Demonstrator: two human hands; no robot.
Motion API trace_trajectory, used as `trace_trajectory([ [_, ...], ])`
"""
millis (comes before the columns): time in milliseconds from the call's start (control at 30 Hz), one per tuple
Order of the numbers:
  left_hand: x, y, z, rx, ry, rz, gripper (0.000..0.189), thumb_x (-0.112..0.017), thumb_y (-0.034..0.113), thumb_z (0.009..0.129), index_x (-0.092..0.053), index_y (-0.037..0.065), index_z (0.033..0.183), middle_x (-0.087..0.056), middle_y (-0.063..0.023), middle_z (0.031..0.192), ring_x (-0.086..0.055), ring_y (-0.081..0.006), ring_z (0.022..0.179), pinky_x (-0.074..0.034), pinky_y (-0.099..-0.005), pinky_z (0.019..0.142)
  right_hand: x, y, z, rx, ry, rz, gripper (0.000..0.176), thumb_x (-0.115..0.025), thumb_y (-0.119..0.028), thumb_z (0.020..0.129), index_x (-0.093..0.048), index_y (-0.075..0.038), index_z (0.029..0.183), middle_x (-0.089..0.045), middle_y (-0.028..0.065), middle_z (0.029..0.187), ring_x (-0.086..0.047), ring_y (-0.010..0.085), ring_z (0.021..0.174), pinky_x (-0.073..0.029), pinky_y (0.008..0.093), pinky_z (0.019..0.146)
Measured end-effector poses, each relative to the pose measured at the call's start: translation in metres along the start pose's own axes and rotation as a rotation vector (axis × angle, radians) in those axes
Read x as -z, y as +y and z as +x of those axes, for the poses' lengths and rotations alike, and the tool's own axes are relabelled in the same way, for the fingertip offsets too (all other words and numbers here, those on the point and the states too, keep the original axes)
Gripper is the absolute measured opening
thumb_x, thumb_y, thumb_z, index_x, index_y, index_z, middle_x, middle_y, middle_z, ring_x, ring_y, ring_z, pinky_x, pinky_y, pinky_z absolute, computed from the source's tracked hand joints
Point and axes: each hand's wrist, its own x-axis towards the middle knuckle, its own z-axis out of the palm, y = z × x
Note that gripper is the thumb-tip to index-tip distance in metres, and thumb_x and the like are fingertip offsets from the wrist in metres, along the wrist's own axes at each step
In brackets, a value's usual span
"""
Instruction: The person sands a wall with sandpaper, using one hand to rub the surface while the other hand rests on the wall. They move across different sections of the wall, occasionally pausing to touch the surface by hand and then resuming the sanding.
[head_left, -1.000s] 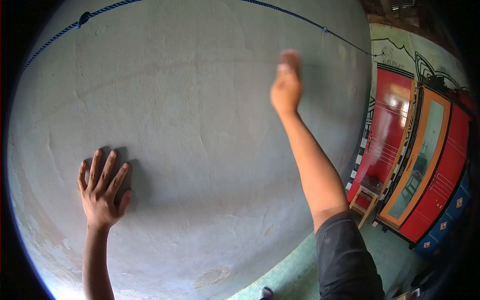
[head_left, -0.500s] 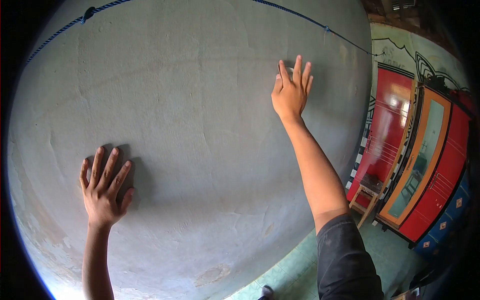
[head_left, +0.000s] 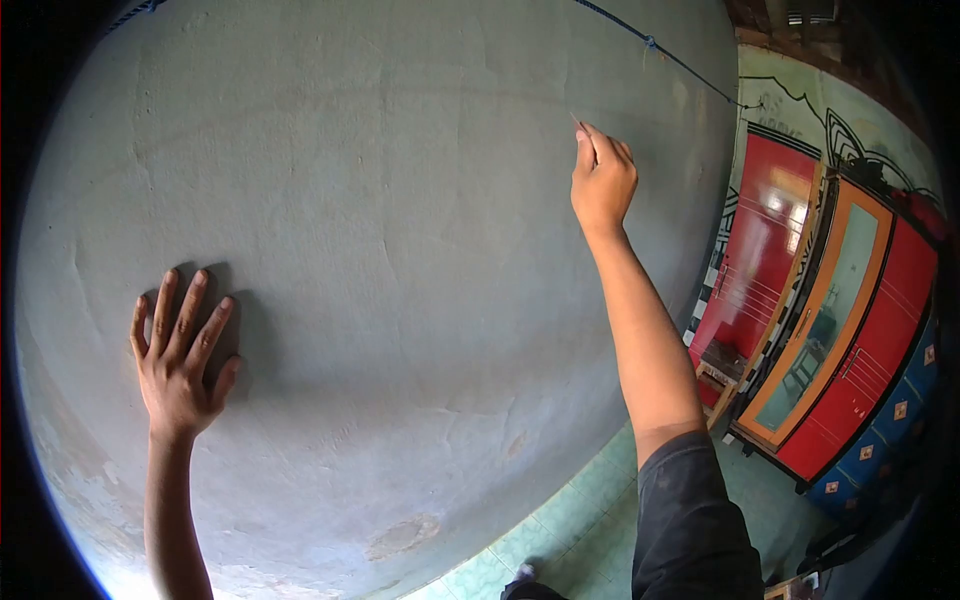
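My left hand [head_left: 180, 370] lies with its fingers spread flat against the grey plastered wall [head_left: 330, 260], holding nothing. Higher and to the right, my right hand [head_left: 606, 180] is closed in a pinch close to the same wall. A small thin piece [head_left: 577, 121] sticks out past the thumb and index fingertips. It looks like a fine line from here, and its kind is not clear. The rest of it is hidden in the fingers.
A blue rope [head_left: 650, 42] with a knot crosses the upper wall. On the right stand a red cabinet [head_left: 765, 230], an orange-framed glass door [head_left: 825, 310] and a wooden stool [head_left: 722, 368]. Green floor tiles [head_left: 540, 530] and a foot [head_left: 526, 571] show below.
My right hand has gone from extended fingers to a closed pinch, a little further right and lower. My left hand stays flat; it sits slightly further left and higher in view.
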Motion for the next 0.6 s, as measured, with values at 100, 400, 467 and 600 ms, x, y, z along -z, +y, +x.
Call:
trace_trajectory([
  [100,0.004,0.004,0.002,0.006,-0.046,-0.012,0.082,-0.081,0.027,0.076,-0.050,0.031,0.152,-0.034,-0.0035,0.168,-0.023,-0.0310,0.158,-0.013,-0.0581,0.130,-0.010,-0.009,0.007,-0.040,0.107,0.203,0.019,-0.069,-0.006,0.095,-0.075,-0.007,0.113,-0.076,0.0076,0.096,-0.071,0.0291,0.093,-0.057,0.0403,0.078],
  [400,0.023,0.016,0.008,0.003,-0.124,-0.069,0.072,-0.086,0.022,0.072,-0.063,0.026,0.140,-0.034,-0.0033,0.168,-0.022,-0.0300,0.158,-0.012,-0.0625,0.128,-0.061,-0.002,-0.017,0.110,0.120,0.336,0.028,-0.071,0.000,0.089,-0.075,-0.010,0.114,-0.070,0.0054,0.108,-0.067,0.0287,0.098,-0.057,0.0395,0.082],
  [467,0.024,0.035,0.034,-0.001,-0.114,-0.081,0.072,-0.088,0.024,0.072,-0.064,0.028,0.139,-0.035,-0.0025,0.167,-0.021,-0.0278,0.159,-0.012,-0.0625,0.128,-0.061,-0.008,-0.015,0.260,0.103,0.376,0.022,-0.070,-0.001,0.091,-0.075,-0.009,0.111,-0.070,0.0054,0.106,-0.067,0.0281,0.097,-0.056,0.0399,0.080],
  [600,0.018,0.084,0.119,-0.074,-0.140,-0.115,0.072,-0.090,0.031,0.073,-0.063,0.031,0.140,-0.036,-0.0011,0.167,-0.021,-0.0256,0.159,-0.012,-0.0620,0.129,-0.070,0.024,0.025,0.210,0.083,0.380,0.019,-0.070,-0.001,0.090,-0.076,-0.005,0.107,-0.070,0.0073,0.102,-0.067,0.0267,0.095,-0.055,0.0395,0.081],
])
